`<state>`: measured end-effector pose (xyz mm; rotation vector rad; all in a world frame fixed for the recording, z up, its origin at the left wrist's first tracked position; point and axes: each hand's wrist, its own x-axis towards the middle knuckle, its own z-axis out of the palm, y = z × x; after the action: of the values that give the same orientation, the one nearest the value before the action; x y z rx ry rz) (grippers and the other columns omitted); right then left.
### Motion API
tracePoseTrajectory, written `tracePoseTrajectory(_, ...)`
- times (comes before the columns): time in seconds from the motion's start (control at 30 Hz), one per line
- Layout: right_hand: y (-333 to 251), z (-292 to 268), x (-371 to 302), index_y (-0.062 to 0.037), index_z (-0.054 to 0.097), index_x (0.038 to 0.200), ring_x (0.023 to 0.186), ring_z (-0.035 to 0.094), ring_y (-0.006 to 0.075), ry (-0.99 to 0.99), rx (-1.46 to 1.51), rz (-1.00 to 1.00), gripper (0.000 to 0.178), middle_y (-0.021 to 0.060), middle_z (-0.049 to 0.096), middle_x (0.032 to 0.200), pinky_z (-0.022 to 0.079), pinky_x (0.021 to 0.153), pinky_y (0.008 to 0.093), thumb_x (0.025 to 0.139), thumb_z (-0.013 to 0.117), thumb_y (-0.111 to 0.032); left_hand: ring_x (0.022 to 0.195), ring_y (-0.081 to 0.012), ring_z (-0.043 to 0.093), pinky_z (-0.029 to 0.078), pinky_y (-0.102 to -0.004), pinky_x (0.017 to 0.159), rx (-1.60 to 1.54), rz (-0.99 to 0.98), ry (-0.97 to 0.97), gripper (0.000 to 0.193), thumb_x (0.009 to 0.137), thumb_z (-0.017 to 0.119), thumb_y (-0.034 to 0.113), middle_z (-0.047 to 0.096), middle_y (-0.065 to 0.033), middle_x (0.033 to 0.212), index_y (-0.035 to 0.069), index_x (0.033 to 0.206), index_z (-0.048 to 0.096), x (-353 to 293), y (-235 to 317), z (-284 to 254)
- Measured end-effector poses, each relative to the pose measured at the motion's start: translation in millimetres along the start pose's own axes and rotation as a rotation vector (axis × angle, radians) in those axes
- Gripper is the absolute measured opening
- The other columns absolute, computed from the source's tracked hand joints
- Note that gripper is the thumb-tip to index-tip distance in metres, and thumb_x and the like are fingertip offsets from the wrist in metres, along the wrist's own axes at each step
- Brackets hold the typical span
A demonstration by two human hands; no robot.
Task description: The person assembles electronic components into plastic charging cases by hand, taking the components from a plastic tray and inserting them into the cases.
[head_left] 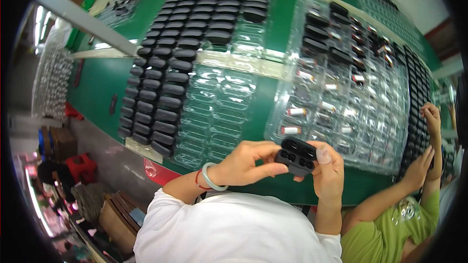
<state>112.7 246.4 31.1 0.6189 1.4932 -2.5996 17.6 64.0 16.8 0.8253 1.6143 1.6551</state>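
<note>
A black earbud charging case (pixel 296 156) with its lid raised is held between my two hands, just over the near edge of the green table. My left hand (pixel 247 163) pinches its left side between thumb and fingers. On the right side, my right hand (pixel 325 166) grips it, the thumb up by the lid. Rounded dark hollows show inside the case; whether earbuds sit in them I cannot tell. Beyond my left hand lies a clear plastic tray (pixel 214 112), its left part filled with rows of closed black cases (pixel 168 102).
Another clear tray (pixel 341 158) on the right holds small white-and-copper cylinders (pixel 291 130) and several black cases (pixel 316 45). A co-worker's hands (pixel 420 168) are at the far right. A metal post (pixel 87 24) rises at the left. A red stool (pixel 82 167) stands on the floor.
</note>
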Motion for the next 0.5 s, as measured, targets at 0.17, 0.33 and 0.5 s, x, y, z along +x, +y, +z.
tracePoseTrajectory(0.17,8.6,5.5,-0.1,0.0000,0.057,0.113,0.079,0.062,0.0209,-0.082,-0.896,-0.640,0.042,0.0140,0.061,0.096,0.051,0.063,0.0274,0.083,0.063,-0.028,0.071,-0.0136,0.058,0.046,-0.0254,0.060,0.177,0.085,0.046,0.032,0.080,0.067,0.014,0.058,-0.0068,0.080,0.000,0.107,0.057,-5.1,-3.6,-7.2)
tracePoseTrajectory(0.33,8.8,17.5,4.4,0.0021,0.054,0.115,0.078,0.062,0.0220,-0.206,-0.987,-0.589,0.049,0.0169,0.060,0.101,0.050,0.067,0.0276,0.075,0.072,-0.020,0.081,-0.0222,0.059,0.049,-0.0321,0.068,0.349,0.213,0.062,0.050,0.077,0.069,0.015,0.059,-0.0100,0.088,0.003,0.121,0.047,-5.1,11.6,-24.3)
tracePoseTrajectory(0.5,16.6,34.7,3.6,0.0026,0.054,0.114,0.078,0.064,0.0200,-0.028,-0.683,-0.472,0.044,0.0152,0.062,0.100,0.052,0.069,0.0280,0.077,0.070,-0.013,0.083,-0.0270,0.057,0.045,-0.0352,0.077,0.802,0.312,-0.029,0.030,0.068,0.069,0.004,0.062,-0.0083,0.089,0.006,0.097,0.060,28.3,43.0,-101.0)
